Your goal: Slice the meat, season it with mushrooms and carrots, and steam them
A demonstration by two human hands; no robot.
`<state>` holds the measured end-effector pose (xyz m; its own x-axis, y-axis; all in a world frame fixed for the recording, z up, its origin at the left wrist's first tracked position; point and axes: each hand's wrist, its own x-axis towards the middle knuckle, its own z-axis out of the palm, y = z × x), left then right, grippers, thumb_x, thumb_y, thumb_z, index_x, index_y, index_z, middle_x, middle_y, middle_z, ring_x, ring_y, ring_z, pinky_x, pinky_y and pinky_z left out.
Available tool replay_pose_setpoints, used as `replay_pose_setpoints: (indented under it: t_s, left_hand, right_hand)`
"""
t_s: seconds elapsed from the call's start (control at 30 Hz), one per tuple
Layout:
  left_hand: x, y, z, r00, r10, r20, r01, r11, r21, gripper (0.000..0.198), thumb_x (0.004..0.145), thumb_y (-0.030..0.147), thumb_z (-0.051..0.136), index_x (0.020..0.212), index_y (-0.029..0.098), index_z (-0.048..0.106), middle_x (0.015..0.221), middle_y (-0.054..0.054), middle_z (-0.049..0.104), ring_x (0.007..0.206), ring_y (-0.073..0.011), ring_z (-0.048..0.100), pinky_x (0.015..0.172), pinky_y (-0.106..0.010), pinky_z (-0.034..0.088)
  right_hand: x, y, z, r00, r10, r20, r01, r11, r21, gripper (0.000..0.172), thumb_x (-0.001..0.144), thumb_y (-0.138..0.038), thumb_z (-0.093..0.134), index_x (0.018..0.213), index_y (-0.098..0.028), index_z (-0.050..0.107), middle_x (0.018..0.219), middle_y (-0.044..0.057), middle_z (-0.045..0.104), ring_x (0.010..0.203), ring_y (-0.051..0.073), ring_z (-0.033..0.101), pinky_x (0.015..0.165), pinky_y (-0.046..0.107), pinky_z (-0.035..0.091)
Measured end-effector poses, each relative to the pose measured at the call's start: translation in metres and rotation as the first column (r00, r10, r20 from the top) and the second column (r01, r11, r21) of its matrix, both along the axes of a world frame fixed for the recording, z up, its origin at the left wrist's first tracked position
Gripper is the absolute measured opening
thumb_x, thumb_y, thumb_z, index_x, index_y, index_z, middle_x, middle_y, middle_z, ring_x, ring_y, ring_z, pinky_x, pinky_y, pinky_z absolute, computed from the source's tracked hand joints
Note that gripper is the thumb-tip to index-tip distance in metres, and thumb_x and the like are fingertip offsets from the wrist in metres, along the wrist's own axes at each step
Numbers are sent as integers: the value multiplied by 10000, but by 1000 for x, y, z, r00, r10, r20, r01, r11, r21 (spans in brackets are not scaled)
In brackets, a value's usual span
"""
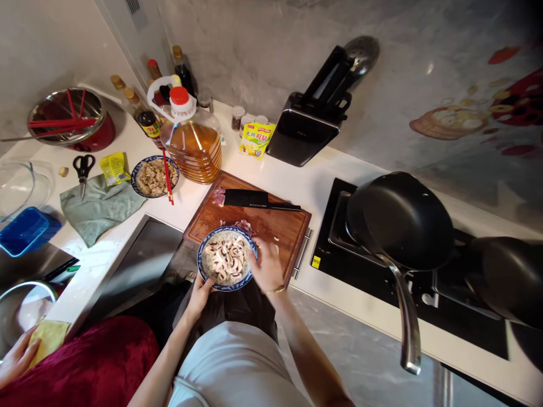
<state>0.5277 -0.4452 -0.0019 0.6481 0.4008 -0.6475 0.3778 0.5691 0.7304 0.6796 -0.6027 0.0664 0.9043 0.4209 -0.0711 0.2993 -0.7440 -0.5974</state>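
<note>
A blue-rimmed bowl (pixel 205 275) of sliced mushrooms (pixel 227 259) sits at the near edge of a wooden cutting board (pixel 280 229). My left hand (pixel 199 291) grips the bowl's near rim from below. Against the bowl's right side, my right hand (pixel 266 264) rests on the board with its fingers curled at the rim. A black cleaver (pixel 250 199) lies flat at the board's far side, next to scraps of pink meat (pixel 218 196). More small scraps (pixel 245 225) lie just behind the bowl.
A big oil bottle (pixel 193 138), a second bowl (pixel 153 177) with red chopsticks, scissors (pixel 83 169), a green cloth (pixel 99 206) and sauce bottles stand to the left. A black wok (pixel 401 220) sits on the stove at right. Another person's hand (pixel 17 356) holds a yellow cloth bottom left.
</note>
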Motion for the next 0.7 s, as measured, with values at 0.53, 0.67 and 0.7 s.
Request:
replay_pose_setpoints:
  t_s: [0.53,0.67,0.7]
  left_hand:
    - [1,3,3,999,19,-26,-18,999,40,676,679,342,744,1298,215,503,1188,-108,623,1086,-290,583,760,-352,562]
    - [0,2,2,999,24,-31,-23,999,40,684,671,344,748,1296,208,506,1172,-111,631,1067,-287,593,746,-349,564]
    - [0,2,2,999,25,-30,-24,999,38,680,671,343,747,1294,211,509,1180,-109,629,1063,-284,595,746,-347,564]
  right_hand:
    - [58,-28,-80,941,-292,-173,239,932,-273,491,694,-375,705,1086,-152,512,1103,146,521,892,235,586,770,336,491]
    - [66,-22,-78,963,-210,-171,152,942,-299,270,725,-277,647,959,-170,565,980,99,566,834,197,578,720,286,464]
    - [67,-20,-77,967,-188,-171,131,945,-301,231,727,-256,634,933,-176,569,951,86,573,813,187,574,704,278,455]
